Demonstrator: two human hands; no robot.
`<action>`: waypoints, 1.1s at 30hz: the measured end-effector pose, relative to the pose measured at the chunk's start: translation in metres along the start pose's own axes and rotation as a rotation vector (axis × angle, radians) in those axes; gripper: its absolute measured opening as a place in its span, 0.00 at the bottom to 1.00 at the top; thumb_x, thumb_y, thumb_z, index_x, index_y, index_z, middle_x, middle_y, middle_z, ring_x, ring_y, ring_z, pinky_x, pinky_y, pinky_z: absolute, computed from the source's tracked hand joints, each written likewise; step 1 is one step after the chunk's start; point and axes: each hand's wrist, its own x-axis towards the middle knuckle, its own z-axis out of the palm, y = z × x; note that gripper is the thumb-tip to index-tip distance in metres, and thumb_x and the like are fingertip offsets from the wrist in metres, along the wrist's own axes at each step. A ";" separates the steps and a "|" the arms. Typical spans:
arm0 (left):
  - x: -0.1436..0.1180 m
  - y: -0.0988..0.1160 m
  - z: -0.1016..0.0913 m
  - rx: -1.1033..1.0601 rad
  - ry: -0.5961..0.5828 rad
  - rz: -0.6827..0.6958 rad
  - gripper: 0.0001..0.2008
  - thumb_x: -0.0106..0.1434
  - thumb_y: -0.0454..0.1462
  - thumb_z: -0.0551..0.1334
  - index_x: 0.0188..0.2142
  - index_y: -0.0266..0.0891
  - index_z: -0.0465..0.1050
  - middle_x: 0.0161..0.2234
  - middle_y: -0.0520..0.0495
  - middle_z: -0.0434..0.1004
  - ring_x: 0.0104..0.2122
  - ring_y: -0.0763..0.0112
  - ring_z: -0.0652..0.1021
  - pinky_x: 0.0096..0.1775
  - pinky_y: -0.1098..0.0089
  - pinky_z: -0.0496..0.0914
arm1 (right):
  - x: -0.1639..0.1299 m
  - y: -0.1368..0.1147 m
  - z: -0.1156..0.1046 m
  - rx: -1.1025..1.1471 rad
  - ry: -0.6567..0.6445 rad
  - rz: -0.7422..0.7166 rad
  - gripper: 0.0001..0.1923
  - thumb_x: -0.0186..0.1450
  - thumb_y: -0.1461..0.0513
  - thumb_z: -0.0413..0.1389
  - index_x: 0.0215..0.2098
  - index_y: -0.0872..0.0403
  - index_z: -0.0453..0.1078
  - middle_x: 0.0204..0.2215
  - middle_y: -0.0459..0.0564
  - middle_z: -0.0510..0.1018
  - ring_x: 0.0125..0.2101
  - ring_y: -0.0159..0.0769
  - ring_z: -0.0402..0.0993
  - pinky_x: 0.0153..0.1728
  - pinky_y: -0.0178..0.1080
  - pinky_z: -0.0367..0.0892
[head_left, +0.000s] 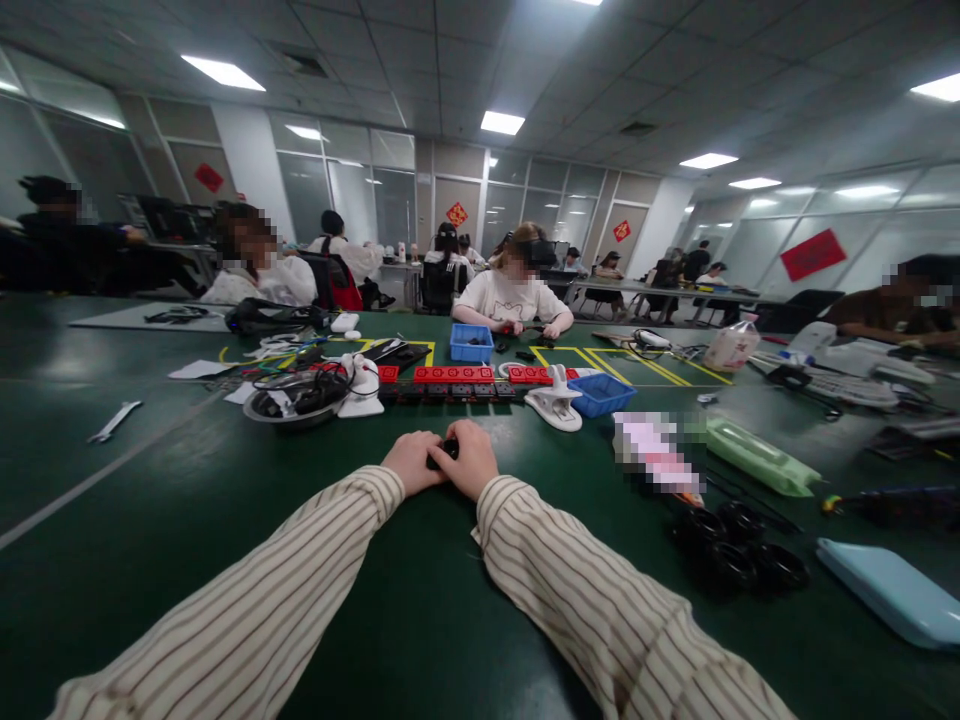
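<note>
My left hand (413,460) and my right hand (473,458) meet on the dark green table (150,520), both closed around a small black part (444,451) held between them. Striped sleeves cover both forearms. Just beyond the hands runs a row of red and black blocks (450,381). Most of the black part is hidden by my fingers.
A blue bin (601,394) and a white clamp-like tool (556,403) sit to the right, a bowl of cables (296,398) to the left, black rings (739,555) and a green pouch (761,456) at right. A wrench (114,421) lies far left. People sit across the table.
</note>
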 end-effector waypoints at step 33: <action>0.001 -0.003 0.004 -0.019 -0.003 0.059 0.17 0.47 0.42 0.63 0.37 0.37 0.68 0.33 0.46 0.71 0.37 0.60 0.71 0.42 0.62 0.64 | 0.001 0.003 -0.004 0.051 -0.056 -0.093 0.07 0.59 0.60 0.57 0.28 0.55 0.66 0.28 0.46 0.68 0.34 0.33 0.62 0.37 0.36 0.57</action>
